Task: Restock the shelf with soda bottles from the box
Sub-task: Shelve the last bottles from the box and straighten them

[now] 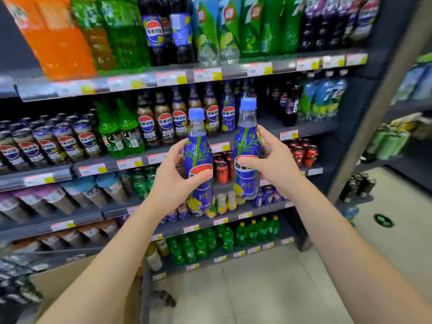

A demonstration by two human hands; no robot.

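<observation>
Two blue-labelled, blue-capped clear plastic soda bottles, left [198, 164] and right [247, 150], upright in mid-air near the dark metal shelf [308, 129]. Left hand [174, 183] and right hand [272, 163] each grip clamped on one. Neither shelved yet; brown cardboard box [70, 281] near left.

Both held bottles, one in left hand [174, 183], one in right hand [272, 164], same look: left bottle [198, 164] & right bottle [246, 155] have light-blue caps, clear necks, deep-blue wraps w/ green bamboo stalks + leaves, a red-white-blue round logo, yellow fruit near the base. Top shelf [140, 84], grey, w/ white-yellow price tags on its front edge: big orange bottle [56, 40] at left end, green ones next, dark cola w/ blue labels mid. Box [70, 277] at bottom left is plain brown cardboard.
</observation>
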